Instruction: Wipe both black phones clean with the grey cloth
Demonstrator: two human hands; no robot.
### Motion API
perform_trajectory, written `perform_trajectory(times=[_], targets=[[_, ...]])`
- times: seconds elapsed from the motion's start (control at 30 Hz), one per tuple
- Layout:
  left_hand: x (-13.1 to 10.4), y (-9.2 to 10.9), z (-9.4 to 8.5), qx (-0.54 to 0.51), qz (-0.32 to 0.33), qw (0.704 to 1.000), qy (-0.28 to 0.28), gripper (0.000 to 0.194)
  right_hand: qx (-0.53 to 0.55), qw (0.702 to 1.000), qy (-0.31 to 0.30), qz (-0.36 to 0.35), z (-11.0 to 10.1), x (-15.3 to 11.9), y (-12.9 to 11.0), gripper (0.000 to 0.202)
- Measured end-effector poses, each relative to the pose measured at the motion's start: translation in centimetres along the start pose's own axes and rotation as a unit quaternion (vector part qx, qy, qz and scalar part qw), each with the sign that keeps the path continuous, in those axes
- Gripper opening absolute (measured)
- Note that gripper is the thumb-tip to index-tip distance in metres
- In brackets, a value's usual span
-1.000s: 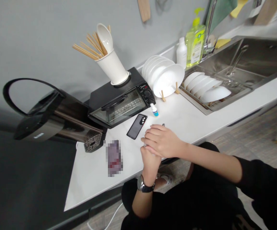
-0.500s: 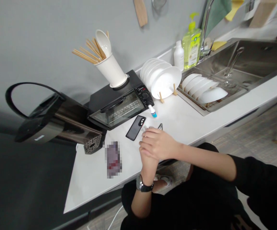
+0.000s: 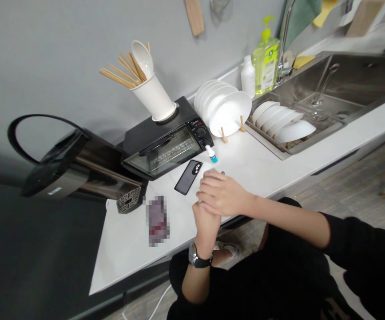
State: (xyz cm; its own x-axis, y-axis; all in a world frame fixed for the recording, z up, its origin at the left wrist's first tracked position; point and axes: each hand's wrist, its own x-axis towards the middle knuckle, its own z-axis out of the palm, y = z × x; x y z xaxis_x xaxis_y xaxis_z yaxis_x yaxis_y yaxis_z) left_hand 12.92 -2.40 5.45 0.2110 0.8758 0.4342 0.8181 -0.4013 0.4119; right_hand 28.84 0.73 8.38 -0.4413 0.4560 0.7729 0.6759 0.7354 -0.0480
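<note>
My right hand (image 3: pixel 224 195) lies across the top of my left hand (image 3: pixel 207 222), its fingers curled over it. The fingers of my left hand are mostly hidden beneath; a watch (image 3: pixel 199 258) is on that wrist. A small dark edge (image 3: pixel 223 173) of some object shows just past my right hand's knuckles, and most of it is covered. Close by on the counter lies a black phone case (image 3: pixel 188 178) with a camera cutout. Behind it stands a small white and blue bottle (image 3: pixel 211 154). A blurred-out flat item (image 3: pixel 158 220) rests to the left.
A black toaster oven (image 3: pixel 165 142) carries a white cup (image 3: pixel 154 98) of chopsticks and a spoon. Left of it stands a dark drinks machine (image 3: pixel 79 164). White plates (image 3: pixel 230 113), a soap bottle (image 3: pixel 266 62) and a sink (image 3: pixel 355 89) with racked bowls (image 3: pixel 294 129) are on the right.
My right hand has shifted slightly over my left hand, and less of the object's metallic edge shows beyond it. The things on the counter have stayed in place.
</note>
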Motion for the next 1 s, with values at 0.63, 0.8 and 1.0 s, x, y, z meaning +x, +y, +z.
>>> perform_trajectory(times=[0.63,0.8,1.0], targets=[[-0.8,-2.4,1.3,-0.184,-0.065,0.974,-0.115,0.014,0.065,0.912,0.172,0.366,4.5,-4.6,3.6,0.051],[-2.9,-3.8,2.6,-0.151,-0.068,0.984,-0.069,0.02,0.059,0.962,0.06,0.261,5.1,-5.5,0.9,0.04],[-3.2,-3.7,3.0,-0.162,-0.055,0.985,-0.036,0.021,0.009,0.985,-0.074,0.156,4.2,-6.1,-1.2,0.032]])
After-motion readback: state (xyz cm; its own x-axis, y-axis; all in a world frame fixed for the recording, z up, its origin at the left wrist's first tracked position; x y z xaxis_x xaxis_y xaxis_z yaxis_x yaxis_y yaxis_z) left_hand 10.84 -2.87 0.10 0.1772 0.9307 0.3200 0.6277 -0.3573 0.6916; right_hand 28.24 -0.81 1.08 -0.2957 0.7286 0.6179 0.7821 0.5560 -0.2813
